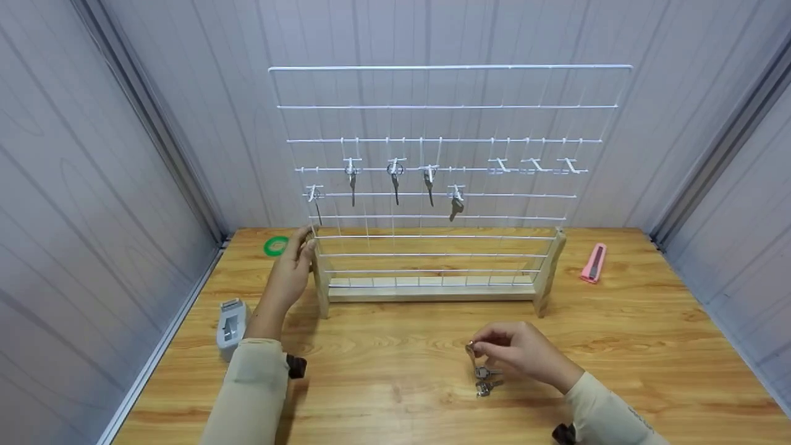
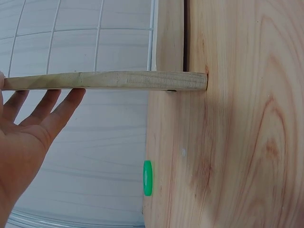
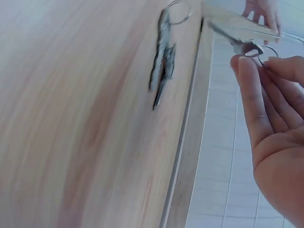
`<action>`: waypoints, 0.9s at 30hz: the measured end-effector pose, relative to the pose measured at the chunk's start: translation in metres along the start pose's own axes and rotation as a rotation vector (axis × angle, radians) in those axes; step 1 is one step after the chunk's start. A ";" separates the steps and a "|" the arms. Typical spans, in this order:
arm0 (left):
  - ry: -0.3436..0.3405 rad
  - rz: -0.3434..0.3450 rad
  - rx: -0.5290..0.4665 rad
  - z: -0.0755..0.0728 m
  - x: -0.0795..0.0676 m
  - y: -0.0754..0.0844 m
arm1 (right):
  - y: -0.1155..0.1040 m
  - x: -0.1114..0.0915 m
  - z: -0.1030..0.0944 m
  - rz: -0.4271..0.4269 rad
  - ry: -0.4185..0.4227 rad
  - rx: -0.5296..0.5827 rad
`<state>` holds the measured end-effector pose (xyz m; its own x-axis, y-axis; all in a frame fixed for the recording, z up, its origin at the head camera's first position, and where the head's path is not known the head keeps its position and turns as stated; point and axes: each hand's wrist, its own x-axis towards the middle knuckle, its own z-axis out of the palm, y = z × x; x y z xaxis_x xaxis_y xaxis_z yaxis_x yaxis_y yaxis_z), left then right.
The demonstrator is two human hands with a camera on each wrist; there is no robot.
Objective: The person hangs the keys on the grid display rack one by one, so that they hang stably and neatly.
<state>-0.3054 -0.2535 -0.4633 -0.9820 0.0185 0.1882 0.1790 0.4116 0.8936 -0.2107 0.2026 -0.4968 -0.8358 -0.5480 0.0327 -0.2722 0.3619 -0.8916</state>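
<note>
My left hand (image 1: 293, 269) grips the left wooden upright (image 1: 321, 281) of a white wire grid rack (image 1: 432, 237); in the left wrist view its fingers (image 2: 61, 111) lie against the upright's underside. Over the table's front, my right hand (image 1: 525, 352) pinches a key (image 3: 232, 38) by its ring (image 3: 270, 50) between thumb and fingertips, the blade pointing away from the palm. Just below that hand, more keys (image 1: 485, 388) lie on the wood. Several keys hang from hooks on the grid, among them one key (image 1: 456, 207) lower than its neighbours.
Three bare hooks (image 1: 532, 165) stick out at the grid's right. A green ring-shaped roll (image 1: 268, 246) and a grey-white plastic device (image 1: 224, 334) lie left of the rack. To its right is a pink box cutter (image 1: 594, 262). Pale panels (image 1: 710, 154) enclose the table's back and sides.
</note>
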 end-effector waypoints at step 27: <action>-0.009 0.004 0.008 -0.001 0.001 -0.001 | -0.072 0.005 -0.024 -0.072 0.139 0.247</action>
<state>-0.3065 -0.2548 -0.4637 -0.9818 0.0283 0.1880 0.1824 0.4188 0.8896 -0.2063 0.1921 -0.4219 -0.8804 -0.4513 0.1460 -0.2231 0.1223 -0.9671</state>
